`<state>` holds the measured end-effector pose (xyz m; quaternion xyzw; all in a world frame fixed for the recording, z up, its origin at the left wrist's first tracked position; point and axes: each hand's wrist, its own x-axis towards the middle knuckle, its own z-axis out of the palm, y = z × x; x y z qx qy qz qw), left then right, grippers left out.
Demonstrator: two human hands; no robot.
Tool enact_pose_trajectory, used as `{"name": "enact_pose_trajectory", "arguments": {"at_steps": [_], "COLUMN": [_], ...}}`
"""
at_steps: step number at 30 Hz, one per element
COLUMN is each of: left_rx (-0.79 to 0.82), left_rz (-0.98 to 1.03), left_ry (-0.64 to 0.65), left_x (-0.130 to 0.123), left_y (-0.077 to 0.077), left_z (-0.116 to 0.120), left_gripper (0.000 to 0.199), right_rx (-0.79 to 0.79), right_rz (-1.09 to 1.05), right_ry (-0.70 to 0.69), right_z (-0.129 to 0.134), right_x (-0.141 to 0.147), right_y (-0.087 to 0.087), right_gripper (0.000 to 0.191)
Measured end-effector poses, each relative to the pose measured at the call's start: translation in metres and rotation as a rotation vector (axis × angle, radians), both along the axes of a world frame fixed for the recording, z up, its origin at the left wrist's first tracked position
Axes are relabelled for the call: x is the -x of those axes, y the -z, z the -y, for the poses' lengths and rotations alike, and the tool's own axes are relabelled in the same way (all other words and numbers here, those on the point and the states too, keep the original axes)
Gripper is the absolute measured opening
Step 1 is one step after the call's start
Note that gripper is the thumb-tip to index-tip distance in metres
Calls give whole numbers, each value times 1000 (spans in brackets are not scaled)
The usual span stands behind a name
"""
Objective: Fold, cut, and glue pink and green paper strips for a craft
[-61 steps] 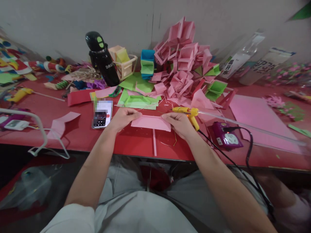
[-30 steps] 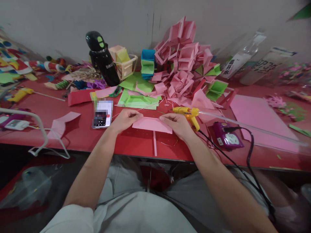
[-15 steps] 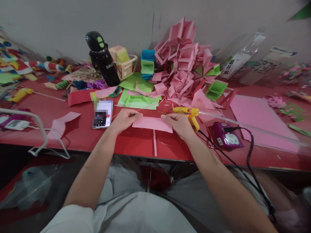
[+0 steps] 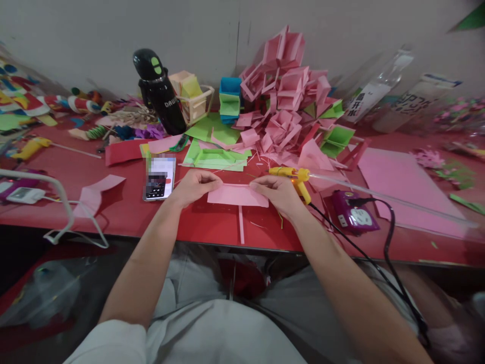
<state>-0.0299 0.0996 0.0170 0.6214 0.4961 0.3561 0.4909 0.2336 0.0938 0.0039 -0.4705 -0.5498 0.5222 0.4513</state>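
Both hands pinch the far edge of a small rectangle of pink paper (image 4: 238, 195) just above the red table (image 4: 208, 222). My left hand (image 4: 196, 187) is closed on its left end, thumb and fingertips together. At the right end my right hand (image 4: 277, 193) grips it the same way. A narrow fold runs along the edge between the thumbs. A thin pink paper strip (image 4: 241, 225) lies below the sheet, its upper end hidden by it. Right behind my right hand rests a yellow hot glue gun (image 4: 299, 177) with a clear glue stick in it.
A phone (image 4: 161, 177) lies left of my left hand. Behind stand a black flask (image 4: 161, 93) and a large pile of folded pink paper pieces (image 4: 284, 91). To the right are a purple power box (image 4: 354, 212) with a black cable and a pink sheet (image 4: 401, 187).
The fold along the paper's far edge shows more clearly, and the sheet is a little more level. My right fingers have shifted slightly inward along that edge. Both hands keep their hold.
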Motion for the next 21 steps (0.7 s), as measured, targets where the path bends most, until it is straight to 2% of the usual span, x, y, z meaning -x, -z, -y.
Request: {"name": "enact_pose_trajectory", "arguments": {"at_steps": [8,21], "left_rx": [-16,-9], "left_rz": [61,22], "left_ry": [45,59], "left_x": [0,-8], "left_y": [1,0], "left_z": [-1,3], "left_gripper": [25,29], "right_rx": [-13,-35], "right_rz": [-14,74], "right_ry": [2,-60], "right_z": [0,2], "right_x": [1,3], "right_y": [0,2], "right_gripper": [26,22]}}
